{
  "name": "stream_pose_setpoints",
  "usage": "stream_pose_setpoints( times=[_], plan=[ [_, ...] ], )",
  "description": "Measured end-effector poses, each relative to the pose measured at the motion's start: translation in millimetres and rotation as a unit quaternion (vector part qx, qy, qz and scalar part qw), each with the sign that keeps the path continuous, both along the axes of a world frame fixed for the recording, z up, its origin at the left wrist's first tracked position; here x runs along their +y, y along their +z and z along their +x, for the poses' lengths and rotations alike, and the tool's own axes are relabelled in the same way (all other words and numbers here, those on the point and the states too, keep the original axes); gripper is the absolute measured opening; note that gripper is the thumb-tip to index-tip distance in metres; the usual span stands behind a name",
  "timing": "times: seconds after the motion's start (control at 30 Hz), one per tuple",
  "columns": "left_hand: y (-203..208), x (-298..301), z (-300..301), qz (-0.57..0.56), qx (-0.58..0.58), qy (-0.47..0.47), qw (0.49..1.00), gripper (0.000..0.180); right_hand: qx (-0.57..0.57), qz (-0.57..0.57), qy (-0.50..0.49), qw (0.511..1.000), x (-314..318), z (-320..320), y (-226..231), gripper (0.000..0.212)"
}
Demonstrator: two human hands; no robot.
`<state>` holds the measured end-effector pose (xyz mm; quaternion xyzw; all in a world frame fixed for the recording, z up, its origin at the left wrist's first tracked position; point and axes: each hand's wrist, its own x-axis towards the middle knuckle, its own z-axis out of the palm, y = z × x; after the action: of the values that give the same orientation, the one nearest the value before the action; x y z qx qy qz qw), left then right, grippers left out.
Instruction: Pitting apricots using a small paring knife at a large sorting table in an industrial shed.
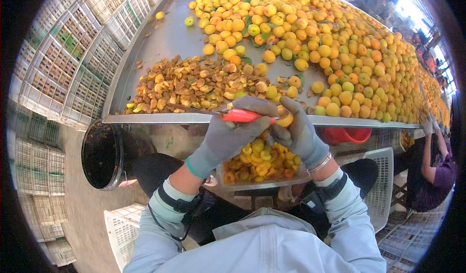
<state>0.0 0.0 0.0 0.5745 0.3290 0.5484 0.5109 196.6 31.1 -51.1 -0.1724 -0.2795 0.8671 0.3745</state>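
at the near edge of the table [177, 30], the left hand [230, 135] was closed round a red handle [242, 115], while the right hand [305, 135] had its fingers clamped on a fruit [285, 118] just beside it. below, a tub [264, 184] held cut fruit [262, 162]; brown pieces [194, 81] lay on the table.

Left hand [230, 136] gloved, fingers curled in a grip. Right hand [302, 130] gloved, just beside it, cupped, fingers bent toward the left. Left forearm [183, 183] and right forearm [324, 170] angle inward below the hands.
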Motion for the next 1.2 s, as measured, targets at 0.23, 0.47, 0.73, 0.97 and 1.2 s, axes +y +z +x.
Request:
stream_pose_setpoints(
  times=[0.23,0.47,0.73,0.97,1.2],
  plan=[
    [0,4,-3,-0.039,0.012,-0.011,0.999,0.018,-0.224,0.092,-0.031,0.97,9,-15,31,0.028],
    [-13,17,2,0.058,-0.002,0.008,0.998,0.014,-0.073,-0.208,0.003,0.975,14,-29,44,0.031],
    [-17,24,7,0.097,0.002,0.065,0.993,0.015,-0.027,-0.228,-0.114,0.967,11,-56,52,0.035],
    [-30,48,-4,-0.036,-0.133,0.157,0.978,0.017,0.175,-0.068,-0.013,0.982,33,-88,10,0.03],
    [-49,89,-40,0.019,-0.214,0.351,0.912,0.016,-0.069,0.059,-0.008,0.996,33,-60,29,0.035]
  ],
)
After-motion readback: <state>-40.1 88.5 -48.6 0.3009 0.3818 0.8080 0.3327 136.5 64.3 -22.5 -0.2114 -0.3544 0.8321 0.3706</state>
